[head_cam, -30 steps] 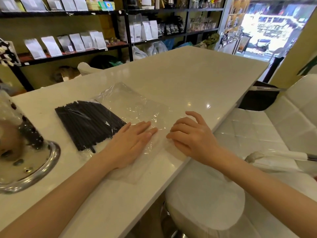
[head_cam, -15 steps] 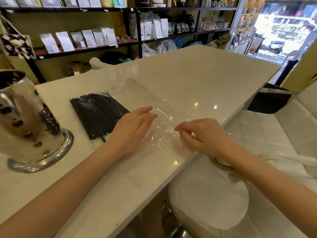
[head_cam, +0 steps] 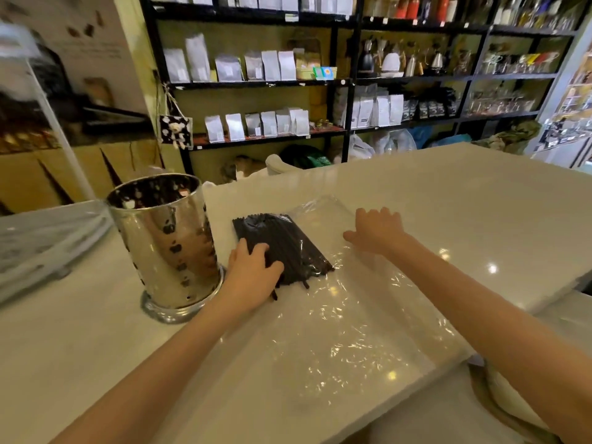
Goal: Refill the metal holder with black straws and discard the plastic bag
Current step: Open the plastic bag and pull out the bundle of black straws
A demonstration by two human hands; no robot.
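Note:
A bundle of black straws (head_cam: 282, 241) lies inside a large clear plastic bag (head_cam: 346, 322) spread flat on the white counter. My left hand (head_cam: 251, 270) rests on the near end of the bundle, fingers curled over the straws through the plastic. My right hand (head_cam: 376, 232) lies flat with fingers spread on the bag's far right part, beside the straws. The shiny perforated metal holder (head_cam: 163, 241) stands upright just left of the bundle, close to my left hand.
The white counter (head_cam: 448, 219) stretches to the back right, its near edge running diagonally at the lower right. A clear plastic cover or case (head_cam: 41, 241) sits at the far left. Dark shelves (head_cam: 320, 84) with pouches and kettles line the back wall.
Both hands moved away from the bag's near end: the left hand went onto the straw bundle, the right to the bag's far side. The view lifted and swung left, bringing the whole holder in.

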